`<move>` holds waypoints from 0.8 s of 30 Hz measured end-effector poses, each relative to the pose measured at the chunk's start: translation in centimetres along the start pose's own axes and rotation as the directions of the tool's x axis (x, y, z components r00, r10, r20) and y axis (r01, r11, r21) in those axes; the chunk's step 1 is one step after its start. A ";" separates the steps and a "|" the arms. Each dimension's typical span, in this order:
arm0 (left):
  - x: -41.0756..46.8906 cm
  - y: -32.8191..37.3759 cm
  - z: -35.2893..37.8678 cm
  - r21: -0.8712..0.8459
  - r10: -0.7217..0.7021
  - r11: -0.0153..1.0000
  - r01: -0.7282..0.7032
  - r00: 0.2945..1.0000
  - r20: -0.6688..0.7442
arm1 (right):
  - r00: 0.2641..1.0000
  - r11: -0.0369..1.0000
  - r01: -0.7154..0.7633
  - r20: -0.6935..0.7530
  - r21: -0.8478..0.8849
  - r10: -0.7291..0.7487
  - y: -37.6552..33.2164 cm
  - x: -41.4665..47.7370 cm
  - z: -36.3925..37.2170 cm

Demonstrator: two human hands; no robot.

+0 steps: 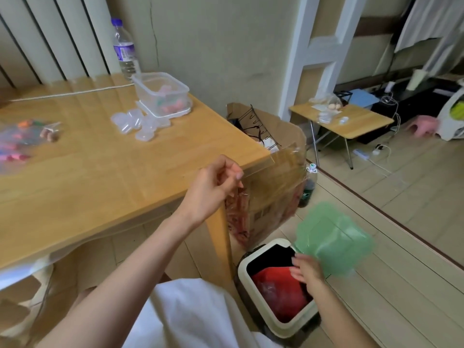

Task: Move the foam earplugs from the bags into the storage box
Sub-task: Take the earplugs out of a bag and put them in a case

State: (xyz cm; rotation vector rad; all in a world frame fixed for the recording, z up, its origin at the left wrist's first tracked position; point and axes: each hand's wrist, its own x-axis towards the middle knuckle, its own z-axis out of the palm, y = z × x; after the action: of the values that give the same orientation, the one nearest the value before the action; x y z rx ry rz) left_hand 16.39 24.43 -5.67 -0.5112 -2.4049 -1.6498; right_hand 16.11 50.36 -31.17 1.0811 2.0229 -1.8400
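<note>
The clear storage box (pixel 163 94) stands at the far edge of the wooden table (pixel 100 172), with pink, red and green foam earplugs inside. Clear bags of coloured earplugs (pixel 17 144) lie at the table's left edge. My left hand (pixel 213 187) is beside the table's right corner, pinching a clear plastic bag (pixel 273 177) that hangs off the corner and looks empty. Lower down, my right hand (pixel 306 270) holds a green translucent lid (pixel 331 239) lifted over an open cream waste bin (pixel 251 262) on the floor.
Several small clear cases (pixel 135 124) and a water bottle (pixel 124 49) sit near the storage box. An open cardboard box (pixel 276 136) stands against the table's right side, with a dark bottle (pixel 308 187) beside it. A small folding table (pixel 344 119) is farther right.
</note>
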 end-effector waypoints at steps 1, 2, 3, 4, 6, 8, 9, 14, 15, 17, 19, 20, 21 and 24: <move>0.3 0.1 -0.2 -0.001 0.009 1.000 -0.009 1.000 -0.013 | 0.998 0.996 0.064 -0.010 0.057 -0.064 -2.3 -0.5 0.2; 0.6 0.2 -0.4 0.007 0.022 1.000 -0.021 0.999 -0.033 | 0.990 0.983 0.142 -0.024 0.113 -0.140 -5.0 -1.4 0.3; 0.9 0.4 -0.7 0.022 0.037 0.999 -0.036 0.998 -0.056 | 0.973 0.960 0.231 -0.035 0.157 -0.228 -8.0 -2.6 0.4; 1.3 0.5 -1.1 0.037 0.050 0.998 -0.047 0.996 -0.080 | 0.947 0.930 0.321 -0.035 0.180 -0.320 -11.1 -4.0 0.5; 2.0 0.9 -2.1 0.058 0.066 0.997 -0.059 0.989 -0.129 | 0.867 0.847 0.492 -0.027 0.203 -0.498 -17.0 -7.6 0.6; 2.7 1.2 -3.4 0.064 0.069 0.996 -0.058 0.981 -0.181 | 0.779 0.754 0.620 -0.055 0.218 -0.624 -22.0 -11.2 1.1; 3.1 1.3 -4.1 0.064 0.067 0.996 -0.055 0.976 -0.208 | 0.736 0.710 0.670 -0.068 0.216 -0.674 -24.0 -12.8 1.5; 4.1 0.6 -8.5 0.064 0.028 0.998 -0.008 0.946 -0.323 | 0.570 0.564 0.792 0.048 0.236 -0.820 -30.5 -19.2 6.2; 4.1 0.1 -9.6 0.065 0.011 0.998 0.012 0.940 -0.340 | 0.545 0.550 0.800 0.093 0.238 -0.833 -31.2 -20.1 7.7; 4.1 -1.1 -12.2 0.094 -0.025 0.993 0.066 0.924 -0.382 | 0.506 0.539 0.808 0.187 0.239 -0.842 -32.0 -21.5 11.1; 3.8 -2.6 -15.0 0.161 -0.055 0.977 0.138 0.899 -0.435 | 0.472 0.535 0.812 0.276 0.234 -0.837 -32.3 -22.5 14.9; 3.5 -3.3 -16.4 0.188 -0.068 0.967 0.172 0.884 -0.462 | 0.457 0.533 0.814 0.312 0.231 -0.833 -32.2 -22.8 16.8; 3.2 -3.9 -17.7 0.207 -0.081 0.957 0.205 0.869 -0.488 | 0.443 0.530 0.817 0.339 0.228 -0.830 -32.0 -23.1 18.6; 2.0 -5.5 -21.4 0.232 -0.134 0.926 0.297 0.835 -0.534 | 0.422 0.534 0.817 0.404 0.219 -0.812 -31.0 -23.6 23.5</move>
State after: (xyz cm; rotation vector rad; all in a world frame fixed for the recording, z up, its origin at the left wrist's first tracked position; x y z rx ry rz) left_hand 11.53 3.09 -1.90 0.2440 -2.2892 -1.2318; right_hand 6.09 21.07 2.17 -0.5517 2.3836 -2.1330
